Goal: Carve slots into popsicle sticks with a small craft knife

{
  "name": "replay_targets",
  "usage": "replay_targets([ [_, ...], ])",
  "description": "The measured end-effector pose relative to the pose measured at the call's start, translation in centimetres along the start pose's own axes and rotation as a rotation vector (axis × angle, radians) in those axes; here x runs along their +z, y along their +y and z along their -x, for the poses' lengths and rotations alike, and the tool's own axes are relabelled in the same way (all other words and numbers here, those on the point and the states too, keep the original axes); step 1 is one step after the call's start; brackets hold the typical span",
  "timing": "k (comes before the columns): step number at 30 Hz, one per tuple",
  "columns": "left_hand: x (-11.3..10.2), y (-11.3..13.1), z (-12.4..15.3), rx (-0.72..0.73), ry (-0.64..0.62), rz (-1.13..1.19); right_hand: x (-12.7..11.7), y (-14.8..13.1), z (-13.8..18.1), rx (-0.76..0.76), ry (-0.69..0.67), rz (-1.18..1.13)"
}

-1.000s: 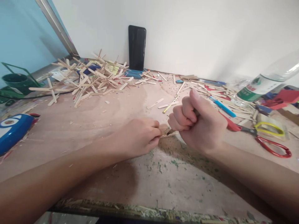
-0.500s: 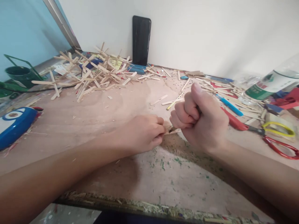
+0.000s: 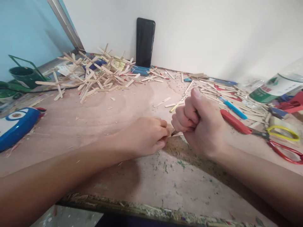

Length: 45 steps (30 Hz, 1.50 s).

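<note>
My left hand [image 3: 151, 135] lies low over the wooden table [image 3: 113, 116], its fingers pinched on one end of a thin wooden craft stick [image 3: 179, 134]. Closed in a fist with the thumb on top, my right hand [image 3: 199, 123] grips a tool [image 3: 174, 133]. Only a short brown, narrowing end of this tool shows below the fist, at the stick; the rest is hidden in the palm, so its kind cannot be told. The two hands are close together, with the stick between them.
Behind my hands lie loose craft sticks [image 3: 163, 101] and a big heap of crossed sticks [image 3: 99, 72]. A phone [image 3: 145, 42] leans on the wall. To the right are scissors [image 3: 262, 134], a red-handled tool [image 3: 234, 122], a blue pen [image 3: 233, 107] and a bottle [image 3: 272, 88]. Green crumbs [image 3: 181, 164] dot the front.
The whole view has shifted slightly, so the background sits a little further right. Relative to my left hand, my right fist has moved slightly left; both grips stay the same.
</note>
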<state>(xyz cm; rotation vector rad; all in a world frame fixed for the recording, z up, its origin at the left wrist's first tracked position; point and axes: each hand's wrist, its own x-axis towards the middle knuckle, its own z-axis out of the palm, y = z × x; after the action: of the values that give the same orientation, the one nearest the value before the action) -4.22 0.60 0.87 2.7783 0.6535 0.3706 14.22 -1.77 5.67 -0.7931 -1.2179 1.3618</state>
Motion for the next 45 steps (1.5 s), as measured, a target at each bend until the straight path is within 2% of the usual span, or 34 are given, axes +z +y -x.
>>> replay_targets([
  [16, 0.15, -0.21, 0.09, 0.039, -0.003, -0.025, -0.08, -0.16, -0.28, 0.020, 0.001, -0.007],
  [28, 0.07, 0.02, -0.08, 0.033, -0.010, -0.041, -0.28, -0.54, -0.44, 0.025, 0.034, -0.009],
  [45, -0.05, 0.12, -0.21, 0.015, -0.048, -0.041, -0.32, -0.46, -0.40, 0.000, 0.011, -0.034],
])
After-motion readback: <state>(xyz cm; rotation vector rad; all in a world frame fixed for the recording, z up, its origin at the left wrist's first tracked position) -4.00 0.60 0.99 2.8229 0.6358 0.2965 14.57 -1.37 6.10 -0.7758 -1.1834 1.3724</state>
